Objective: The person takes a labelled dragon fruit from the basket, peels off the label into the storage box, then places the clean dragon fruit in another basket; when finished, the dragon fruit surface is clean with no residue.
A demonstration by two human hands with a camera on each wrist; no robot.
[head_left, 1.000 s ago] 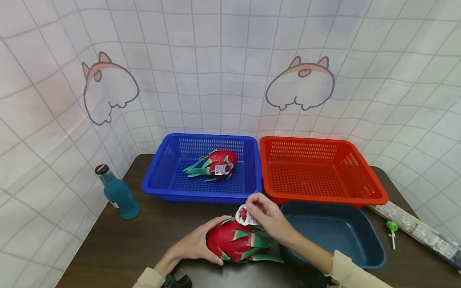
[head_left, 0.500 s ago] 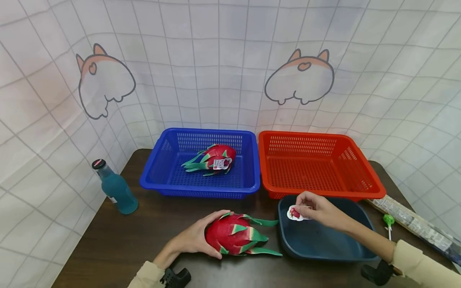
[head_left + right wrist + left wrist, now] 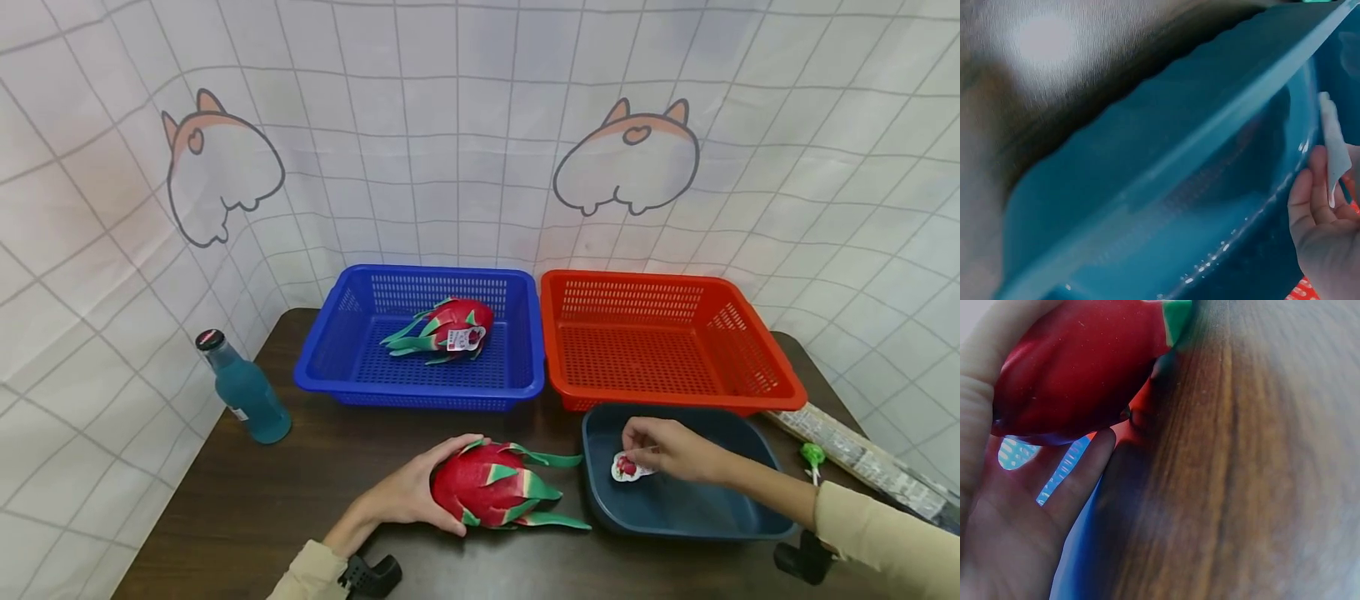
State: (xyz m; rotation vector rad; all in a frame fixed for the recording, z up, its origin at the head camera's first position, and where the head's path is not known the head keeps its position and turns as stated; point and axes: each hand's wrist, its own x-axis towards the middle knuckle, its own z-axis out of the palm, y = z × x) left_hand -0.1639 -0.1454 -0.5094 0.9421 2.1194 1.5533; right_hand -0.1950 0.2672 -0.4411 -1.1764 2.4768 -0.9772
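**Label over tray, fruit held in place**

Change: the white die-cut paper-like label with a red fruit print [image 3: 626, 469] has moved from above the fruit to within the outline of the dark blue, smooth, rectangular tray [image 3: 712, 517]. The right hand [image 3: 671, 450] pinches the label between thumb and fingers; contact with the tray floor cannot be told. Status: label and fruit are separate, but the label is not released.

The left hand [image 3: 411, 493] remains curled around the rounded end of the red, oval dragon fruit with green leaf-like scales [image 3: 487, 487], which lies left of the tray on the dark brown wood-grain table [image 3: 322, 467].

Surroundings, relative to the tray:
- Directly behind: red perforated plastic basket [image 3: 637, 354].
- Behind left: blue perforated plastic basket [image 3: 420, 395], containing a second, labelled red-and-green dragon fruit [image 3: 467, 317].
- Far left: teal glass-like bottle with dark cap [image 3: 251, 396].
- Right: green-headed lollipop [image 3: 812, 454] and long printed bundle [image 3: 862, 461].

Caution: the tray walls surround the right hand's working space; the fruit's leaf tips lie just beside the left wall.
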